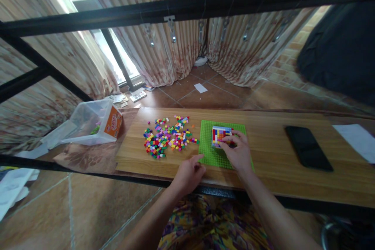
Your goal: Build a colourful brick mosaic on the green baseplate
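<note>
A green studded baseplate [207, 134] lies on the wooden board, with a small square build of toy building bricks [217, 136] on it, red, yellow and orange inside a pale blue border. My right hand [238, 151] is over the build's right part, thumb and fingers bent together at its surface; whatever is between the fingertips is hidden. At the plate's lower left edge is my left hand [190, 174], index finger stretched to the edge and the other fingers loosely curled, with nothing seen in it. Loose colourful bricks [164, 136] lie spread left of the plate.
A black phone [308, 148] and a white sheet [356, 140] lie to the right on the wooden board [269, 156]. A clear plastic tub [90, 121] with an orange label stands beyond its left end. A black metal bar [187, 8] crosses in front of striped curtains [187, 47].
</note>
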Tool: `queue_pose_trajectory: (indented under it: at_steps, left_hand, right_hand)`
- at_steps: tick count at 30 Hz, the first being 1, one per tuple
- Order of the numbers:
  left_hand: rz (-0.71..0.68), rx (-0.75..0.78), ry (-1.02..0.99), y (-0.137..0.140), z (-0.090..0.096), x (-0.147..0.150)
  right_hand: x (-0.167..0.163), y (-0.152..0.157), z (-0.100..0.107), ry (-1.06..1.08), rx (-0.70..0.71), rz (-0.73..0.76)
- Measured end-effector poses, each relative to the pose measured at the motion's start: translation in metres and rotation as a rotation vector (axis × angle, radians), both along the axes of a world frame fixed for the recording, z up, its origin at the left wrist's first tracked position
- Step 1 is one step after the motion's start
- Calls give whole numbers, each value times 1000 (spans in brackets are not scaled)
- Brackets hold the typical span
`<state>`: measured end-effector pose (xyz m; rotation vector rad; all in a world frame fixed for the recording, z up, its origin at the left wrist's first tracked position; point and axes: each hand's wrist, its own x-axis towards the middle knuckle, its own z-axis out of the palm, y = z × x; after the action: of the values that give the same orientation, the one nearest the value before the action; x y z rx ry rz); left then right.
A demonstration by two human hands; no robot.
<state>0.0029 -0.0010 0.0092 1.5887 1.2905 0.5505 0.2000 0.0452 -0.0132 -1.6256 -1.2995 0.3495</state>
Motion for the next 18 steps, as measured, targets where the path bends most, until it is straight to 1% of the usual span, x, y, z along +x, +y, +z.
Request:
queue_pose_trajectory:
  at_steps: [3,7,13,18]
  left_hand:
    - [-49,68,239,-1,6,5]
    - [-77,93,411,-3,13,11]
    - [-119,86,469,-3,16,11]
    - [-112,102,494,-2,16,11]
  right_hand:
    - [1,2,2,-6,-24,7]
    - [-1,2,2,-4,-41,-11]
    - [-4,3,-5,17,-9,-20]
    - [0,5,-4,24,-10,9]
